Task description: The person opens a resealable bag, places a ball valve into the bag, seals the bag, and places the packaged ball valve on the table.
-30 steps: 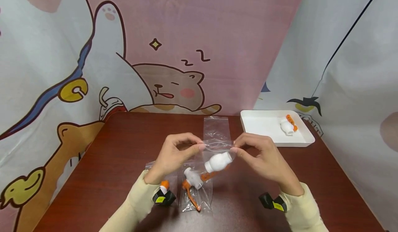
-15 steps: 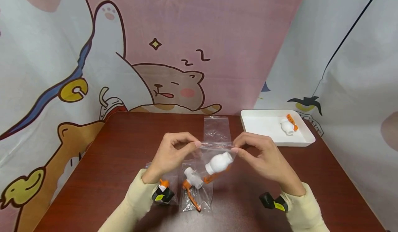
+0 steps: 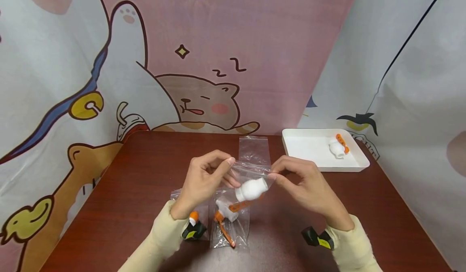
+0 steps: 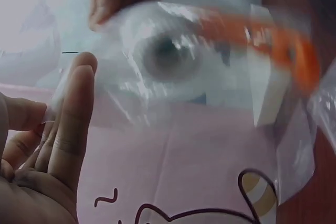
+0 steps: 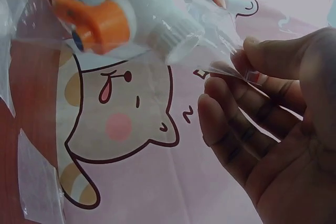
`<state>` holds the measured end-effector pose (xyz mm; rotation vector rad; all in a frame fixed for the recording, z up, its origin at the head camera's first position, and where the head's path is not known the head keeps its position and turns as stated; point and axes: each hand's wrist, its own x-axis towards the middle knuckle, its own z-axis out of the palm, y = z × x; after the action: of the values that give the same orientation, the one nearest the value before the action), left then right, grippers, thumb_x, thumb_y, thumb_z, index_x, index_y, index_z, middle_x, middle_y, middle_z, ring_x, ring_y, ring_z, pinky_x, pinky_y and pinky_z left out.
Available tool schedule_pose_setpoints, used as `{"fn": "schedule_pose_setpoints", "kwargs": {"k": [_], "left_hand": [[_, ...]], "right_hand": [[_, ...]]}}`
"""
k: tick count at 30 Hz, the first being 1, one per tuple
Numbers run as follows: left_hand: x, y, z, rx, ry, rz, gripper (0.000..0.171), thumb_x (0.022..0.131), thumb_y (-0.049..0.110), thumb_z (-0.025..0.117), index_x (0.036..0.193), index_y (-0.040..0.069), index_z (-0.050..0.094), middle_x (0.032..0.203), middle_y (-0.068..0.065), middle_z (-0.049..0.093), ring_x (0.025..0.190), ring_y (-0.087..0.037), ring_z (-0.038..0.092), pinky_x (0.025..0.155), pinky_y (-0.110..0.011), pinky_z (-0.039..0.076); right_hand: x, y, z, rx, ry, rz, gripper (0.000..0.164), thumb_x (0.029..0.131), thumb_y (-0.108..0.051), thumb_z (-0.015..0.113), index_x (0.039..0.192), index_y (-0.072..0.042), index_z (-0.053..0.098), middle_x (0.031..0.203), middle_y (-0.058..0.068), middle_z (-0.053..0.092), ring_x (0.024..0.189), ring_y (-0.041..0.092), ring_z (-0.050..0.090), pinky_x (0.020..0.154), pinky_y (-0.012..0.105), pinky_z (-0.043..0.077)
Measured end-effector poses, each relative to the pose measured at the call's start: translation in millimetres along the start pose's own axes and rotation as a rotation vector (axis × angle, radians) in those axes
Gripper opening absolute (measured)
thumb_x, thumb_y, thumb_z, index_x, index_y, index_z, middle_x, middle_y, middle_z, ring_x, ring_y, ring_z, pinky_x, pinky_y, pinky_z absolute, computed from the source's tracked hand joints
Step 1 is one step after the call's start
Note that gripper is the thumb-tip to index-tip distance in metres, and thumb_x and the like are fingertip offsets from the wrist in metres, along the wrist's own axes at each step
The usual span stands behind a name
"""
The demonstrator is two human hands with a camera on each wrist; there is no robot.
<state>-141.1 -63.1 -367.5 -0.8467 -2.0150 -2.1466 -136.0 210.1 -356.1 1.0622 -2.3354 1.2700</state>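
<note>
Small draped tabletop work booth, seemingly rigged for filming; home or office beyond, cannot tell. Pink-and-white cartoon drape hanging at twelve o'clock, spreading round to ten, showing sleeping animal and yellow bell. Pale drape closing off two o'clock side, wrinkling like loose cloth. Dark red wood-grain table filling booth. White shallow tray resting at two, zip-lock bags lying toward twelve and seven. Black-and-yellow wrist cameras sitting at eight and four.

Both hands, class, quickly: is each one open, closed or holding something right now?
Left hand: holding the raised clear bag, pinched at one end of its top edge.
Right hand: holding the same bag, pinched at the other end.
</note>
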Motion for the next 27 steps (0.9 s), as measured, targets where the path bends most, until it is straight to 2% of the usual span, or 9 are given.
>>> {"fn": "schedule_pose_setpoints", "kwargs": {"k": [5, 9, 13, 15, 18, 22, 25, 27], "left_hand": [[0.3, -2.2, 0.4, 0.044, 0.003, 0.032, 0.01, 0.102, 0.005, 0.06, 0.106, 0.0, 0.069, 0.072, -0.021, 0.073, 0.057, -0.028, 0.074, 0.051, -0.041, 0.06], [0.6, -1.9, -1.1, 0.075, 0.004, 0.02, 0.01, 0.102, 0.007, 0.062, 0.104, 0.0, 0.069, 0.078, -0.023, 0.075, 0.061, -0.03, 0.075, 0.054, -0.04, 0.061], [1.4, -1.8, -2.2, 0.167, 0.026, 0.025, 0.01, 0.101, 0.01, 0.064, 0.098, 0.002, 0.07, 0.084, -0.019, 0.077, 0.059, -0.025, 0.074, 0.053, -0.036, 0.06], [2.3, -2.9, -2.3, 0.24, 0.04, 0.065, 0.01, 0.1, 0.011, 0.065, 0.095, 0.003, 0.07, 0.081, -0.015, 0.077, 0.055, -0.02, 0.07, 0.049, -0.032, 0.058], [3.9, -5.9, -1.8, 0.345, 0.056, 0.168, 0.009, 0.099, 0.008, 0.065, 0.092, 0.005, 0.069, 0.071, -0.011, 0.072, 0.048, -0.012, 0.063, 0.043, -0.024, 0.052], [6.0, -8.7, 0.0, 0.404, 0.062, 0.307, 0.008, 0.097, 0.0, 0.066, 0.09, 0.005, 0.067, 0.062, -0.007, 0.067, 0.044, -0.006, 0.057, 0.041, -0.017, 0.046], [5.8, -9.5, 3.1, 0.404, 0.041, 0.333, 0.01, 0.095, -0.001, 0.068, 0.088, 0.005, 0.066, 0.06, -0.005, 0.065, 0.044, -0.003, 0.055, 0.041, -0.015, 0.046], [4.9, -9.1, 5.1, 0.408, 0.02, 0.317, 0.009, 0.095, 0.001, 0.069, 0.088, 0.005, 0.067, 0.06, -0.005, 0.065, 0.044, 0.0, 0.054, 0.041, -0.015, 0.045]], "right_hand": [[0, 0, 0, -0.016, 0.013, 0.017, 0.017, 0.091, -0.005, 0.077, 0.092, -0.021, 0.073, 0.091, -0.01, 0.07, 0.084, 0.005, 0.065, 0.071, 0.019, 0.054], [0, 0, 1, -0.004, 0.036, 0.025, 0.017, 0.09, -0.002, 0.077, 0.091, -0.019, 0.073, 0.09, -0.006, 0.071, 0.082, 0.006, 0.066, 0.069, 0.019, 0.055], [-1, 1, 2, 0.0, 0.063, 0.039, 0.018, 0.088, -0.002, 0.079, 0.092, -0.018, 0.074, 0.089, -0.006, 0.071, 0.079, 0.006, 0.065, 0.066, 0.019, 0.055], [-1, 1, 2, 0.0, 0.067, 0.041, 0.017, 0.087, -0.002, 0.08, 0.091, -0.018, 0.074, 0.088, -0.007, 0.071, 0.079, 0.005, 0.064, 0.065, 0.019, 0.054], [-1, 3, 4, 0.003, 0.06, 0.041, 0.018, 0.086, -0.002, 0.08, 0.091, -0.018, 0.074, 0.086, -0.006, 0.071, 0.078, 0.005, 0.064, 0.066, 0.019, 0.053], [-2, 3, 5, -0.001, 0.047, 0.08, 0.019, 0.088, -0.007, 0.081, 0.094, -0.023, 0.073, 0.086, -0.007, 0.072, 0.078, 0.005, 0.065, 0.067, 0.019, 0.054], [-1, 2, 8, 0.007, 0.035, 0.129, 0.019, 0.089, -0.01, 0.08, 0.097, -0.025, 0.072, 0.089, -0.01, 0.071, 0.079, 0.005, 0.067, 0.069, 0.02, 0.056], [1, 0, 12, 0.015, 0.017, 0.145, 0.019, 0.089, -0.012, 0.08, 0.101, -0.023, 0.07, 0.092, -0.011, 0.071, 0.08, 0.006, 0.068, 0.071, 0.022, 0.057]]}}
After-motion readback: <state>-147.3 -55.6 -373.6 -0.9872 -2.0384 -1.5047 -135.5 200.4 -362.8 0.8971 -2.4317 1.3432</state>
